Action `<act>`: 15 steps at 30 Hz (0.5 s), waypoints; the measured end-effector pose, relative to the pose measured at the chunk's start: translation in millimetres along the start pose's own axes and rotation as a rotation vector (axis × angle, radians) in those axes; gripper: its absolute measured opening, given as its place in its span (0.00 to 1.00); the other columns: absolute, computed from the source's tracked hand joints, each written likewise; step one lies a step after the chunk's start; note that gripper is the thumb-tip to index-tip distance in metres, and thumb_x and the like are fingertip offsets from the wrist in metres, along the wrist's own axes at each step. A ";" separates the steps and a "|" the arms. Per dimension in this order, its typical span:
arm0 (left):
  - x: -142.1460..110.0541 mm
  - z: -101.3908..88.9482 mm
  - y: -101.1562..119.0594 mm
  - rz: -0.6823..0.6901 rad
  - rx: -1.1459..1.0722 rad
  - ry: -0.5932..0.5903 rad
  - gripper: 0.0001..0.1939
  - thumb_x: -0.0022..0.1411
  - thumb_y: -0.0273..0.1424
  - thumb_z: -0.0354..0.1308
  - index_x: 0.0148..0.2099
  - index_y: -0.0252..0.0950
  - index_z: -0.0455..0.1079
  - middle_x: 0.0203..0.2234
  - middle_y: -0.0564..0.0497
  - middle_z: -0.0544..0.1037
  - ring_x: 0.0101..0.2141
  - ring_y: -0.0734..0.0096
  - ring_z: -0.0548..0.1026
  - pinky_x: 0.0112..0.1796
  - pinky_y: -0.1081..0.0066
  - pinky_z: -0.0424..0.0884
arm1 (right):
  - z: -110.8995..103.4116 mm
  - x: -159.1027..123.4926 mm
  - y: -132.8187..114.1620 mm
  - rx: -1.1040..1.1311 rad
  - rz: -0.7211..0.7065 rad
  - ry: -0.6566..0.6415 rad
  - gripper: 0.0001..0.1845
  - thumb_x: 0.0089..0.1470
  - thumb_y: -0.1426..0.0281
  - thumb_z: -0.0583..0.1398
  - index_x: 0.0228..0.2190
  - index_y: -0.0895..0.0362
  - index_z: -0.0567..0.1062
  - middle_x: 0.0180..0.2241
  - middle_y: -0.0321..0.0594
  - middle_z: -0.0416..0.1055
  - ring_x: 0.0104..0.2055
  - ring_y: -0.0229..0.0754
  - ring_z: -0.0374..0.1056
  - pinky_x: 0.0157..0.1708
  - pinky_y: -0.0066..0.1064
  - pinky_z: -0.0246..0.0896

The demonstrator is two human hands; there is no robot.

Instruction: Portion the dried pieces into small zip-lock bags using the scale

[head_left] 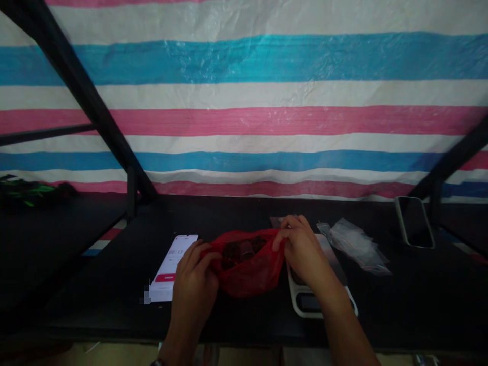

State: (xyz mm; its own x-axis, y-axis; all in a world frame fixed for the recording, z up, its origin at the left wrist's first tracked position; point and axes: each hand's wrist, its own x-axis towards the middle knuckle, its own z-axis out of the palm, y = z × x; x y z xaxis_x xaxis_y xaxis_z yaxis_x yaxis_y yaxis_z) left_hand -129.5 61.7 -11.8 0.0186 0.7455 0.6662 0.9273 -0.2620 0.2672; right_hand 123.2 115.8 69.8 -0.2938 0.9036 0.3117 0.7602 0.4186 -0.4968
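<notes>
A red plastic bag (pixel 249 279) sits on the black table with its mouth spread wide. Inside lie dark brown bits (pixel 232 254) and a small clear cup or scoop (pixel 246 248); their exact kind is too dim to tell. My left hand (pixel 196 269) grips the bag's left rim, fingers closed over the edge. On the other side, my right hand (pixel 301 244) pinches the right rim. Beneath my right forearm is a white kitchen scale (pixel 305 310), partly covered. A lit phone (pixel 168 274) showing a timer lies beside my left hand.
Clear zip bags (pixel 358 246) lie in a pile right of the scale. A dark-screened phone (pixel 415 222) rests farther right, near a black frame post (pixel 434 198). Striped plastic sheeting (pixel 267 122) hangs behind the table. A black and green item (pixel 30 190) lies far left.
</notes>
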 end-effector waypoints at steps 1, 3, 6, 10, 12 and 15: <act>0.7 -1.5 0.2 0.013 -0.017 0.019 0.20 0.58 0.15 0.50 0.43 0.39 0.79 0.47 0.41 0.81 0.57 0.44 0.75 0.59 0.42 0.73 | -4.5 -0.5 2.8 0.022 0.000 0.021 0.26 0.49 0.90 0.55 0.24 0.51 0.85 0.37 0.44 0.74 0.47 0.51 0.66 0.50 0.43 0.63; 2.5 -6.0 5.0 0.052 -0.050 0.044 0.20 0.60 0.17 0.52 0.48 0.39 0.77 0.51 0.40 0.79 0.60 0.44 0.73 0.61 0.41 0.71 | -16.3 -3.2 9.7 0.141 -0.024 0.048 0.26 0.52 0.88 0.55 0.33 0.50 0.87 0.41 0.43 0.75 0.48 0.49 0.69 0.51 0.42 0.65; 3.9 -14.4 20.5 0.136 -0.101 0.054 0.22 0.62 0.21 0.55 0.56 0.39 0.75 0.61 0.37 0.74 0.64 0.40 0.69 0.62 0.38 0.67 | -39.7 -12.1 23.3 0.343 -0.043 0.087 0.28 0.52 0.84 0.56 0.47 0.50 0.85 0.48 0.41 0.76 0.50 0.44 0.73 0.53 0.38 0.68; -1.6 -17.4 42.5 0.273 -0.193 -0.080 0.22 0.65 0.26 0.60 0.59 0.45 0.74 0.61 0.42 0.77 0.63 0.46 0.71 0.64 0.42 0.63 | -67.8 -29.3 43.8 0.285 0.094 0.147 0.18 0.56 0.72 0.61 0.47 0.52 0.84 0.47 0.42 0.79 0.48 0.46 0.75 0.52 0.40 0.70; -7.2 -12.7 49.2 0.286 -0.191 -0.179 0.23 0.64 0.29 0.63 0.61 0.46 0.73 0.59 0.44 0.79 0.60 0.48 0.75 0.63 0.44 0.61 | -72.2 -35.4 51.7 0.255 0.155 0.064 0.16 0.58 0.66 0.63 0.47 0.53 0.84 0.47 0.44 0.81 0.48 0.48 0.76 0.52 0.42 0.70; -14.9 -1.6 52.1 0.253 -0.150 -0.262 0.25 0.64 0.29 0.63 0.63 0.47 0.72 0.56 0.44 0.82 0.55 0.51 0.79 0.58 0.48 0.64 | -65.5 -36.5 57.4 0.253 0.203 -0.035 0.17 0.61 0.60 0.63 0.47 0.54 0.84 0.48 0.45 0.83 0.49 0.49 0.77 0.53 0.43 0.70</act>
State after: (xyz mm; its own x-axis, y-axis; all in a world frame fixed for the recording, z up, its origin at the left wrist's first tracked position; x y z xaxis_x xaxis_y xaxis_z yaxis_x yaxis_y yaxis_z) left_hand -82.1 35.9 -6.7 0.3521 0.7721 0.5291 0.8169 -0.5294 0.2289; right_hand 215.5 100.9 83.0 -0.1744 0.9716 0.1598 0.6385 0.2352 -0.7328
